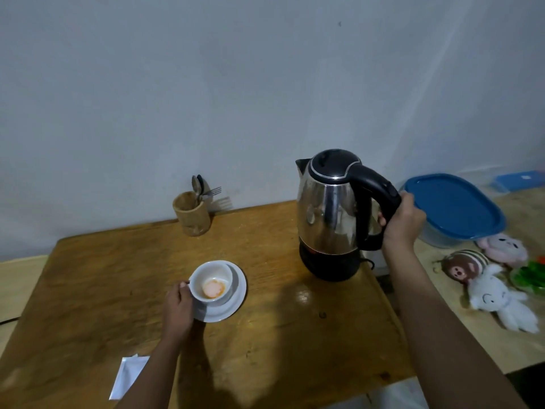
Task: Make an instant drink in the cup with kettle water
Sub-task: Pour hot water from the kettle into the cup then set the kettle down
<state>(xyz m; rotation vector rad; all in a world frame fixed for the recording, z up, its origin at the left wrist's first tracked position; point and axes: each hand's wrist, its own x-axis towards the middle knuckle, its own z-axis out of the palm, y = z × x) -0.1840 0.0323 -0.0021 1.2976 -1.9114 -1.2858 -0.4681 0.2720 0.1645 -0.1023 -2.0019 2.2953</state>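
Far left, near table edge: torn white paper sachet [127,376], flat on worn brown wooden table [265,335]. Left hand [178,305]: fingers curled around side of small white ceramic cup [211,281], steadying it on round white saucer [227,302]; pale orange powder heaped at cup bottom, dry. Behind: bamboo cutlery holder [191,214]. Right: steel electric kettle with black lid [330,208], upright on black base [330,265], spout facing left toward cup. Right hand [401,222]: fingers closed around black handle. Cup lies left of and nearer than spout, well apart; likely next, lift and carry leftward.
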